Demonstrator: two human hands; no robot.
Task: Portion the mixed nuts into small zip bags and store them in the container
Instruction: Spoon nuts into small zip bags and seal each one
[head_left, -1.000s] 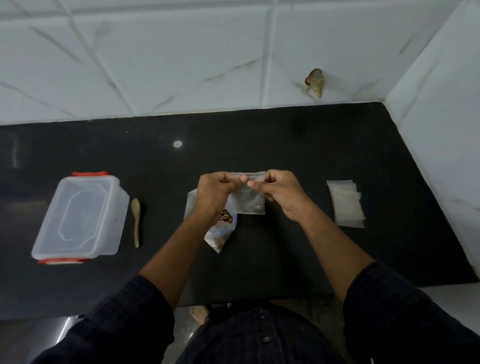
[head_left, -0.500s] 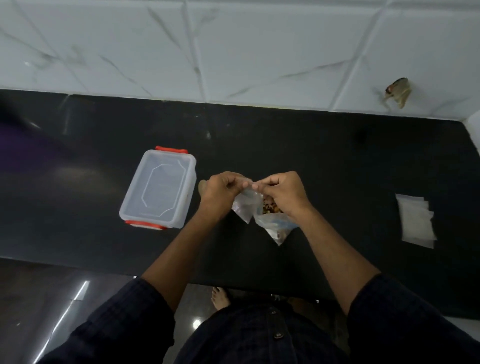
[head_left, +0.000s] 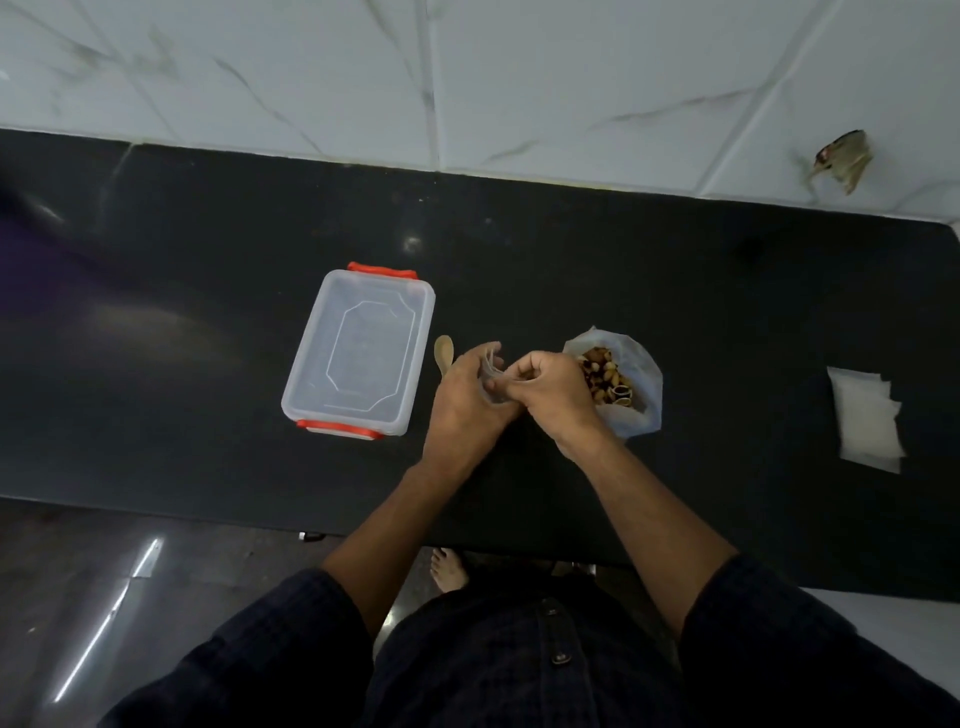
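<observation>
My left hand (head_left: 462, 405) and my right hand (head_left: 550, 395) meet over the black counter, both pinching a small clear zip bag (head_left: 491, 371) that is mostly hidden between the fingers. Just right of my right hand stands an open plastic bag of mixed nuts (head_left: 618, 384). A clear lidded container with red clips (head_left: 361, 348) lies to the left of my hands. A wooden spoon (head_left: 444, 353) rests between the container and my left hand, its handle hidden behind that hand. A stack of empty zip bags (head_left: 867, 415) lies at the far right.
The black counter (head_left: 727, 312) ends at a white tiled wall behind and at its front edge near my body. A brownish object (head_left: 844, 161) is stuck on the wall at the upper right. My bare foot (head_left: 449, 569) shows on the floor below.
The view has swung left, so the container sits nearer the centre. My hands have shifted left off the nut bag, which now stands uncovered, and the small bag is bunched tighter between my fingers.
</observation>
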